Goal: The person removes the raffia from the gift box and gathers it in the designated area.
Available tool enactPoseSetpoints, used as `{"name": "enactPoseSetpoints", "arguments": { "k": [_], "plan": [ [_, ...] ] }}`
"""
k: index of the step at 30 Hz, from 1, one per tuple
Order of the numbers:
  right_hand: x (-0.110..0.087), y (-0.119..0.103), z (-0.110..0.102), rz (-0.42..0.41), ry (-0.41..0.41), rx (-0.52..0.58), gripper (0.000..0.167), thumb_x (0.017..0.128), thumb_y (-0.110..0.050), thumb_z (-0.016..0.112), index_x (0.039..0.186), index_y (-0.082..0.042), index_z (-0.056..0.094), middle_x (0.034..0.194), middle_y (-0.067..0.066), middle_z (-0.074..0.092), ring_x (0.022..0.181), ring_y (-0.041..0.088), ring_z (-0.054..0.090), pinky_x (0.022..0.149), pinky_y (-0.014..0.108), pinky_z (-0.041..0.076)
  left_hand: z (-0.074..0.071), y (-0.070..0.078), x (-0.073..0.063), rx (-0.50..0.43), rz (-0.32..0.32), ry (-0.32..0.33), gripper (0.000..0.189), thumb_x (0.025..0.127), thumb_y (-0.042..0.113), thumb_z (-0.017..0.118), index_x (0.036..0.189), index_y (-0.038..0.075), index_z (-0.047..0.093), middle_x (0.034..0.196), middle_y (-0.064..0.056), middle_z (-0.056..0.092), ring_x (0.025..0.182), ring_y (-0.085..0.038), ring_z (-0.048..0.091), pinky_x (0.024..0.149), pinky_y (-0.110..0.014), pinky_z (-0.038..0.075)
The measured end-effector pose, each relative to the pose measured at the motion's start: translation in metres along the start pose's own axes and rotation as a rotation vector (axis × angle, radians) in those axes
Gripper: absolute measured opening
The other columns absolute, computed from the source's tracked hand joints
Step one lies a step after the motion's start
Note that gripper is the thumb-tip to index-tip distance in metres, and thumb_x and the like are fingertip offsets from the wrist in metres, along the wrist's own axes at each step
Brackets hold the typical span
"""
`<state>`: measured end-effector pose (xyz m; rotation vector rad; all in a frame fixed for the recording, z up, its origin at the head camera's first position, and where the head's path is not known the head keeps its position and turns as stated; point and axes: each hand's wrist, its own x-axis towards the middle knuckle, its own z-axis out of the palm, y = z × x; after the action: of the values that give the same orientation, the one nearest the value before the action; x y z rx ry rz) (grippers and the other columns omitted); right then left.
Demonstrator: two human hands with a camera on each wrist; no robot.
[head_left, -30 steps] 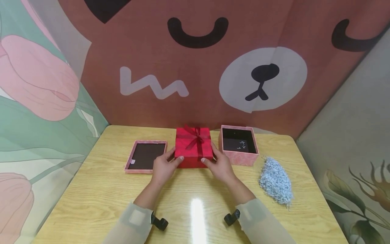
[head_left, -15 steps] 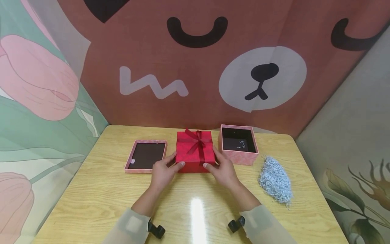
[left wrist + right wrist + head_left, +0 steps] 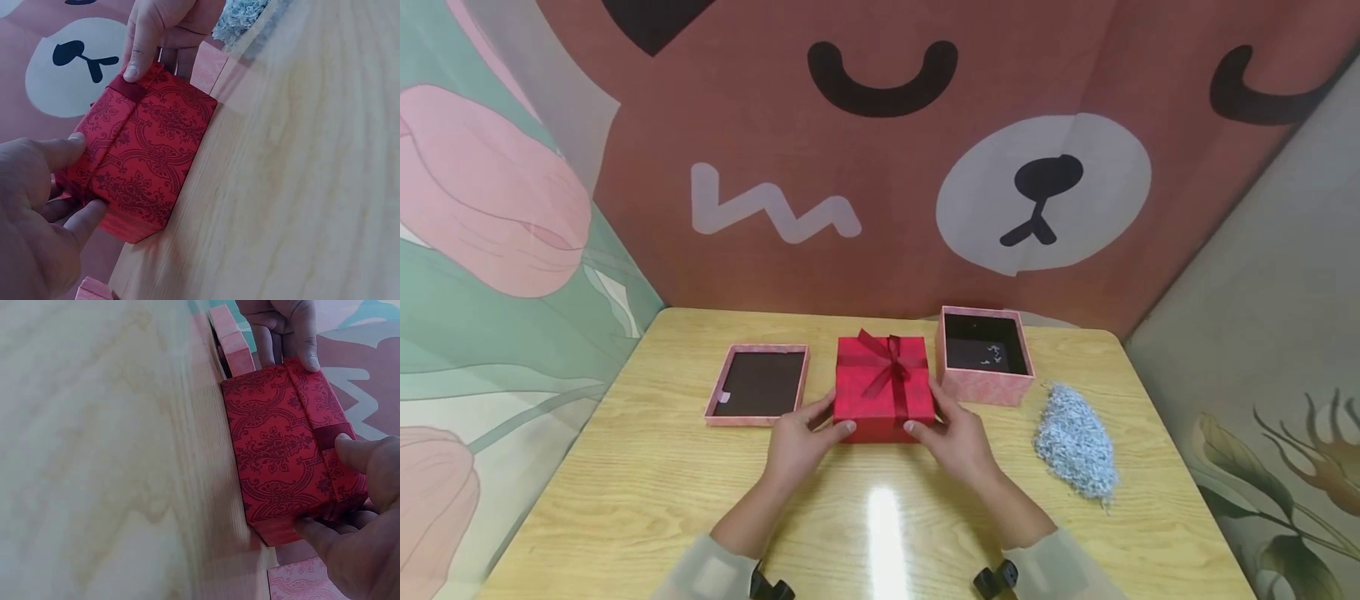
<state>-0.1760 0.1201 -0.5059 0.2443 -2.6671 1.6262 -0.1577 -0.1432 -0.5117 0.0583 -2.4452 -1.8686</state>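
A red patterned gift box (image 3: 880, 392) with a dark red ribbon bow (image 3: 891, 358) on its lid sits on the table between both hands. My left hand (image 3: 801, 442) grips its left side, thumb on the front near the lid's edge. On the opposite side my right hand (image 3: 958, 437) grips it the same way, thumb on the front by the ribbon. In the left wrist view the box's front (image 3: 153, 144) shows a dark damask print. The right wrist view shows the box (image 3: 281, 450) standing flat, with fingers at both its ends.
A pink box lid (image 3: 756, 419), dark inside, lies at the left. To the right stands an open pink box (image 3: 988, 388) with a few pale shreds in it. Blue shredded paper (image 3: 1077, 442) is heaped on the wooden table (image 3: 647, 483) at the right.
Both hands have drawn the red gift box toward me across the table, away from the back wall. The pink box, its lid and the blue shreds have stayed put.
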Motion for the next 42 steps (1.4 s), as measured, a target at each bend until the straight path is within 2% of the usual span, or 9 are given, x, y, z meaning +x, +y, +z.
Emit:
{"name": "enactPoseSetpoints", "arguments": {
  "k": [7, 11, 16, 21, 29, 31, 35, 38, 42],
  "plan": [
    [-0.015, 0.001, -0.002, -0.002, 0.007, 0.037, 0.085, 0.086, -0.018, 0.087, 0.159, -0.022, 0.043, 0.153, 0.002, 0.054, 0.136, 0.022, 0.057, 0.095, 0.032, 0.057, -0.001, -0.001, -0.012, -0.071, 0.004, -0.014, 0.064, 0.08, 0.021, 0.093, 0.138, 0.01, 0.067, 0.133, -0.007, 0.07, 0.122, -0.026, 0.067, 0.085, -0.029, 0.061],
    [-0.025, 0.004, -0.003, -0.021, 0.013, 0.06, 0.086, 0.085, -0.02, 0.089, 0.158, -0.017, 0.044, 0.151, 0.006, 0.055, 0.135, 0.022, 0.057, 0.093, 0.029, 0.058, -0.001, -0.002, -0.018, -0.093, 0.01, -0.024, 0.064, 0.08, 0.02, 0.093, 0.137, 0.008, 0.067, 0.133, -0.006, 0.069, 0.122, -0.026, 0.067, 0.085, -0.029, 0.061],
    [-0.035, 0.006, -0.003, -0.064, 0.021, 0.1, 0.085, 0.083, -0.015, 0.09, 0.156, -0.011, 0.046, 0.149, 0.011, 0.056, 0.13, 0.024, 0.06, 0.09, 0.028, 0.059, -0.002, -0.001, -0.027, -0.079, -0.006, -0.03, 0.062, 0.079, 0.018, 0.093, 0.135, 0.009, 0.069, 0.131, -0.003, 0.071, 0.121, -0.024, 0.067, 0.086, -0.029, 0.06],
    [-0.045, 0.006, -0.005, -0.058, 0.036, 0.111, 0.085, 0.083, -0.011, 0.089, 0.156, -0.015, 0.047, 0.149, 0.009, 0.056, 0.129, 0.023, 0.061, 0.089, 0.027, 0.059, 0.0, 0.001, -0.033, -0.133, -0.042, -0.062, 0.062, 0.078, 0.01, 0.092, 0.135, 0.011, 0.07, 0.131, -0.005, 0.07, 0.119, -0.024, 0.068, 0.084, -0.03, 0.061],
    [-0.058, 0.004, -0.01, -0.062, 0.046, 0.045, 0.085, 0.084, -0.021, 0.089, 0.157, -0.016, 0.046, 0.148, 0.007, 0.056, 0.131, 0.022, 0.059, 0.1, 0.036, 0.054, 0.004, 0.0, -0.039, -0.201, -0.025, -0.096, 0.06, 0.079, 0.004, 0.09, 0.135, 0.009, 0.069, 0.132, -0.013, 0.069, 0.11, -0.03, 0.072, 0.081, -0.03, 0.062],
    [-0.061, 0.004, -0.011, -0.062, 0.049, 0.026, 0.085, 0.085, -0.023, 0.089, 0.157, -0.016, 0.045, 0.148, 0.006, 0.056, 0.133, 0.022, 0.057, 0.103, 0.038, 0.052, 0.004, 0.001, -0.04, -0.199, -0.021, -0.095, 0.059, 0.079, 0.005, 0.09, 0.134, 0.008, 0.069, 0.132, -0.011, 0.069, 0.109, -0.03, 0.073, 0.082, -0.03, 0.062],
    [-0.064, 0.004, -0.012, -0.064, 0.066, -0.012, 0.085, 0.084, -0.025, 0.089, 0.157, -0.015, 0.046, 0.146, 0.006, 0.057, 0.132, 0.022, 0.057, 0.103, 0.038, 0.052, 0.005, 0.001, -0.042, -0.121, 0.009, -0.082, 0.059, 0.078, 0.011, 0.092, 0.133, 0.009, 0.07, 0.131, -0.004, 0.07, 0.114, -0.024, 0.071, 0.087, -0.03, 0.06],
    [-0.066, 0.005, -0.013, -0.065, 0.082, -0.019, 0.084, 0.084, -0.024, 0.09, 0.156, -0.015, 0.048, 0.145, 0.006, 0.058, 0.131, 0.023, 0.058, 0.102, 0.036, 0.053, 0.006, 0.001, -0.043, -0.067, 0.022, -0.074, 0.06, 0.077, 0.014, 0.093, 0.133, 0.014, 0.072, 0.13, 0.0, 0.071, 0.117, -0.02, 0.069, 0.089, -0.03, 0.059],
    [-0.067, 0.006, -0.012, -0.039, 0.085, -0.024, 0.086, 0.083, -0.026, 0.09, 0.157, -0.017, 0.047, 0.147, 0.006, 0.057, 0.132, 0.024, 0.057, 0.102, 0.036, 0.053, 0.005, 0.002, -0.044, -0.047, 0.029, -0.075, 0.059, 0.077, 0.016, 0.094, 0.132, 0.018, 0.072, 0.129, 0.004, 0.071, 0.119, -0.018, 0.068, 0.09, -0.029, 0.059]
  ]
}}
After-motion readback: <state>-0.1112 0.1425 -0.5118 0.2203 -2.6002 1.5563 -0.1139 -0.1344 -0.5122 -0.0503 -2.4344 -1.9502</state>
